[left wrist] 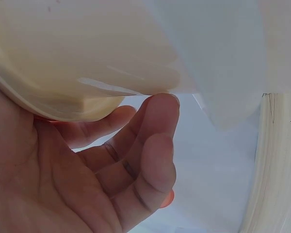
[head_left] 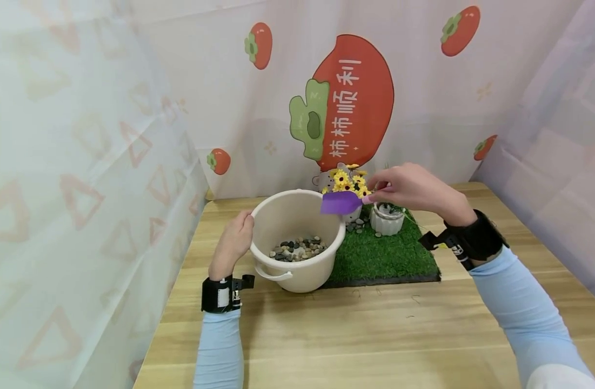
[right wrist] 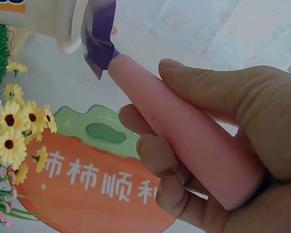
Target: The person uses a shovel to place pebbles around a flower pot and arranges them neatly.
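A cream plastic bucket [head_left: 304, 276] stands upright, tilting slightly toward me in the head view, with several mixed pebbles [head_left: 298, 249] on its bottom. My left hand [head_left: 235, 239] grips its left rim; in the left wrist view the fingers [left wrist: 157, 116] curl along the outer wall. Held in my right hand [head_left: 408, 186] is a small toy shovel with a purple blade [head_left: 340, 203], which overlaps the bucket's far right rim. The right wrist view shows the pink handle [right wrist: 179, 126] lying between thumb and curled fingers.
Artificial grass [head_left: 385, 256] lies right of the bucket on the wooden table [head_left: 355, 335]. On it are a small white pot [head_left: 387, 222], yellow flowers [head_left: 343, 181] and loose stones [head_left: 355, 226]. A printed curtain [head_left: 219, 97] hangs behind.
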A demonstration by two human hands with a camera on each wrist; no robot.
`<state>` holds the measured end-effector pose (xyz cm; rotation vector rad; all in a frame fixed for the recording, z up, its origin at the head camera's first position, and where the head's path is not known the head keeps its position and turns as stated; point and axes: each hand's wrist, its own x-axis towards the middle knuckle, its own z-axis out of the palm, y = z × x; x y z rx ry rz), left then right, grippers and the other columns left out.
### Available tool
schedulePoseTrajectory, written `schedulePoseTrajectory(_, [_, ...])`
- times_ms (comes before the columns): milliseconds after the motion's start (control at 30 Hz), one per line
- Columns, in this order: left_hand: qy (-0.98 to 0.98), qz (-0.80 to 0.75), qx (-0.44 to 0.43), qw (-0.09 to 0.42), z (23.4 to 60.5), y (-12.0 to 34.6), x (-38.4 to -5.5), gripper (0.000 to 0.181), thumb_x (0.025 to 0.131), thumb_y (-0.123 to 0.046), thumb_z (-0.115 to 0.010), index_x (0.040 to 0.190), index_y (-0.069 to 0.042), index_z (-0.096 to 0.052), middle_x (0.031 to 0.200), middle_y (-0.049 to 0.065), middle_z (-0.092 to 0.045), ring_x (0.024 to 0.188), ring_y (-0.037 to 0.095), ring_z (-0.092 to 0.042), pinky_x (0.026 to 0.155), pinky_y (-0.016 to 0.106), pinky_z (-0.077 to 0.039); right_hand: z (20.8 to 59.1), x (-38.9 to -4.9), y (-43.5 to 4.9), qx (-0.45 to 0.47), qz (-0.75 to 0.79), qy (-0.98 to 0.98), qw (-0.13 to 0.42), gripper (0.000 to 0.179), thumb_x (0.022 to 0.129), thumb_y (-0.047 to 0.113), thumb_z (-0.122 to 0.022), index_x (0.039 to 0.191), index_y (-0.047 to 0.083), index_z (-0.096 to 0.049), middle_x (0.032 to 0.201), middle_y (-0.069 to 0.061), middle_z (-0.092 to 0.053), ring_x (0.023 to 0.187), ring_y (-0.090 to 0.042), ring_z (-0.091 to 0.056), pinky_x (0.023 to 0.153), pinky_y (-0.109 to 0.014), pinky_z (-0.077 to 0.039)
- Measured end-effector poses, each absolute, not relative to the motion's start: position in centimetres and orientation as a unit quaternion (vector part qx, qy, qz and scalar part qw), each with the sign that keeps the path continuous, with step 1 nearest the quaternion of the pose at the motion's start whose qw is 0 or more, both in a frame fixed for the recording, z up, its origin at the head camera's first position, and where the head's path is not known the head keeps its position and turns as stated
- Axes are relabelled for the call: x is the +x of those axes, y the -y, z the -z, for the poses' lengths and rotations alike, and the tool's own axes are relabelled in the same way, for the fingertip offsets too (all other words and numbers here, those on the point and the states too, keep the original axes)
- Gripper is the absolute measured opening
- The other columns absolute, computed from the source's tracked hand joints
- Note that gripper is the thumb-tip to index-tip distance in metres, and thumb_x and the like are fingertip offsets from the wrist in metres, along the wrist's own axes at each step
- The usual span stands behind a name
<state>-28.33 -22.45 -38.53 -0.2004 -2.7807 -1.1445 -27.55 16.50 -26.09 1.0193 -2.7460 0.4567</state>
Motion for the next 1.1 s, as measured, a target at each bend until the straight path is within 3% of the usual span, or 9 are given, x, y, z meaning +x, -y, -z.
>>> schedulePoseTrajectory(233, [0.920,0.383,-0.053,0.065,38.6,23.0,-28.0,0.049,0.106,-0.032,-0.026,0.142,-0.008,-0.049,0.130,0.021,-0.062,0.108,0.036,-0.065,0.087,0.050,-0.054,26.2,-28.0,-15.0,0.371,-0.130,0.913,0.107,0.008,0.090,0.031,-0.070,0.091,0.024,-0.067,0.076,0.009,-0.063,0.064,-0.005,-0.050,0.065,-0.027,-0.041])
schedulePoseTrajectory(767, [0.922,0.377,-0.064,0.057,39.0,22.6,-28.1,0.049,0.106,-0.032,-0.026,0.143,-0.008,-0.048,0.128,0.022,-0.062,0.106,0.037,-0.066,0.082,0.048,-0.056,27.1,-28.2,-13.1,0.376,-0.105,0.917,0.082,0.011,0.091,0.031,-0.069,0.097,0.021,-0.069,0.087,0.007,-0.068,0.073,-0.008,-0.058,0.072,-0.029,-0.047])
schedulePoseTrajectory(1100, [0.922,0.376,-0.069,0.066,38.6,22.3,-28.3,0.048,0.106,-0.031,-0.027,0.142,-0.008,-0.049,0.127,0.022,-0.063,0.106,0.037,-0.066,0.083,0.049,-0.055,27.2,-28.6,-11.9,0.395,-0.074,0.909,0.110,0.016,0.089,0.031,-0.072,0.084,0.020,-0.061,0.071,0.006,-0.052,0.065,-0.010,-0.042,0.062,-0.028,-0.034])
